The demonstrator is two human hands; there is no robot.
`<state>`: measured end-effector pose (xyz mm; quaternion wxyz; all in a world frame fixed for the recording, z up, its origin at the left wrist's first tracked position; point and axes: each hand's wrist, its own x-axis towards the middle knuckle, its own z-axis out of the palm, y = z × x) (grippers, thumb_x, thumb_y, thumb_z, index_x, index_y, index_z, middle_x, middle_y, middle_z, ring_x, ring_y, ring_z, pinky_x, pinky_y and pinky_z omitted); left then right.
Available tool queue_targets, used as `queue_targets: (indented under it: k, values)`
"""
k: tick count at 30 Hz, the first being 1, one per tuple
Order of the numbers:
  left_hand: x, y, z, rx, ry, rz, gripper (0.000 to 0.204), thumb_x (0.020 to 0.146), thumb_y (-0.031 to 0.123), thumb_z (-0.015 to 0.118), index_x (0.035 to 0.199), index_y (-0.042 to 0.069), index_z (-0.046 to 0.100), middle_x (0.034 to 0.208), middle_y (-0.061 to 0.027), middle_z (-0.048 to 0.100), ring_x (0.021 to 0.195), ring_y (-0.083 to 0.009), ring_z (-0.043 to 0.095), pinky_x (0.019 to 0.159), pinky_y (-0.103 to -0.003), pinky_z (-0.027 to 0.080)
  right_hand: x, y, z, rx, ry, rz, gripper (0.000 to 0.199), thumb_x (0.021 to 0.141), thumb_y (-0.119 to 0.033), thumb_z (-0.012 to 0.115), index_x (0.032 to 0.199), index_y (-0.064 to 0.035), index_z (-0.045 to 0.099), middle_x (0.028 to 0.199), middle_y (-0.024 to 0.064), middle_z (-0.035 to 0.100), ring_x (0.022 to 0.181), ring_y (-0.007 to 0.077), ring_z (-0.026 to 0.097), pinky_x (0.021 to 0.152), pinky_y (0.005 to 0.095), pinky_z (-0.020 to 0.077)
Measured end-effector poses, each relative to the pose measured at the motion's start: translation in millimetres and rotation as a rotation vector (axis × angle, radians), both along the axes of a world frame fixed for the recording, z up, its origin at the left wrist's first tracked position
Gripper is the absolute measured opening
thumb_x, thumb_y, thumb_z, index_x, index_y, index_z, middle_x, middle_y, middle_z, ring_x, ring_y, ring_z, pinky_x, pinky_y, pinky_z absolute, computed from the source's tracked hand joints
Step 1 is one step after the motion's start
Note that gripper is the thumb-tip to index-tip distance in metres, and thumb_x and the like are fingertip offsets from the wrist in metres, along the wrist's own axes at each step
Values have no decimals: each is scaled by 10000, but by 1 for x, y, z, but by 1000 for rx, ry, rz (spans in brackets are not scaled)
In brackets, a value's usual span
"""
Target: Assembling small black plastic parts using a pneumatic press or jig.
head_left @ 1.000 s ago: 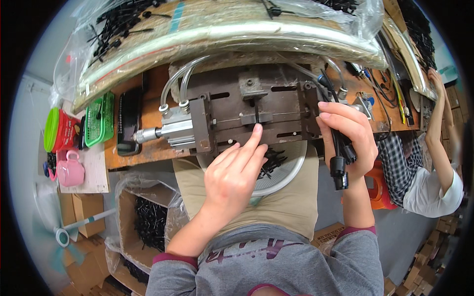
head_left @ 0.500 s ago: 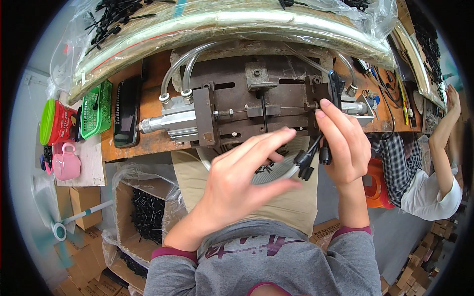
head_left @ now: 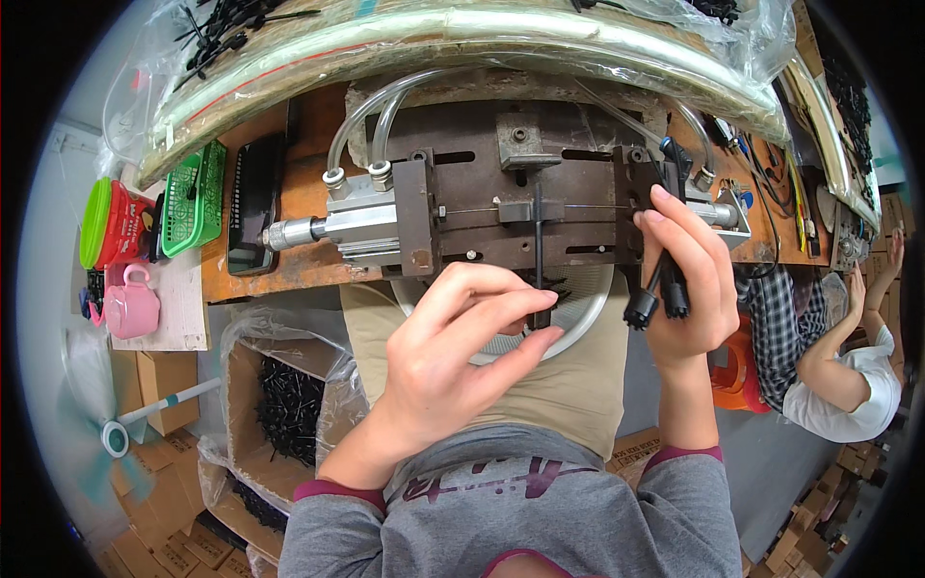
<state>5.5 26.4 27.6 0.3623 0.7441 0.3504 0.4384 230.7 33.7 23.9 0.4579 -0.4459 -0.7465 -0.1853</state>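
Over the lap, left hand (head_left: 453, 361) is loosely curled, fingertips pinching the lower end of a thin black strip (head_left: 540, 252) at the rim of a white bowl (head_left: 588, 313). Strip runs straight up from the fingers across the steel jig (head_left: 482, 207). Right hand (head_left: 684, 275) is closed round two black plugs (head_left: 655, 303) at the jig's right end. Beyond: pneumatic cylinder (head_left: 332, 226), clear hoses (head_left: 371, 116), bagged black parts (head_left: 231, 24).

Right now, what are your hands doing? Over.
Left hand pinching a black strip lying in the metal jig. Right hand gripping black handles at the jig's right end. White bowl below, nothing blocking.
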Motion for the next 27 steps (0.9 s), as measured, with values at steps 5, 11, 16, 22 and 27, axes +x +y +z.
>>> queue_targets:
  k: [5, 11, 16, 22, 27]
  values:
    - [12, 5, -11, 282, 354, 75, 273, 750, 18, 800, 1004, -8, 703, 1236, -169, 659, 833, -194, 705, 710, -284, 574, -5, -2, 0, -49, 165, 56, 316, 798, 133, 726, 1087, 35, 641, 1072, 203, 712, 938, 299, 706, 792, 371, 571]
    - [21, 15, -13, 456, 589, 132, 240, 767, 109, 791, 967, 17, 695, 1270, -137, 672, 705, -179, 685, 628, -280, 543, -5, -4, -7, -45, 261, 58, 373, 859, 129, 681, 1193, 42, 541, 1068, 213, 703, 950, 296, 693, 856, 378, 545]
    - [18, 19, -11, 457, 618, 121, 245, 760, 159, 803, 951, 42, 705, 1243, -117, 691, 643, -177, 661, 594, -271, 523, -2, -5, -4, -66, 205, 77, 334, 914, 102, 618, 1201, 26, 464, 1097, 236, 685, 910, 259, 688, 798, 319, 554]
    - [15, 11, 10, -77, 76, -98, 480, 689, 73, 860, 1142, 23, 710, 1208, -127, 704, 769, -151, 706, 659, -279, 564, -3, -4, -11, -44, 76, 147, 342, 842, 110, 638, 1167, 40, 553, 1078, 250, 702, 778, 273, 656, 677, 341, 518]
    - [8, 2, 20, -77, -132, -247, 455, 709, -15, 845, 1145, 6, 719, 1043, -131, 719, 797, -184, 698, 656, -280, 580, -10, 1, -16, -21, 19, 216, 459, 765, 19, 667, 1209, 87, 571, 1142, 256, 681, 778, 279, 649, 635, 334, 517]
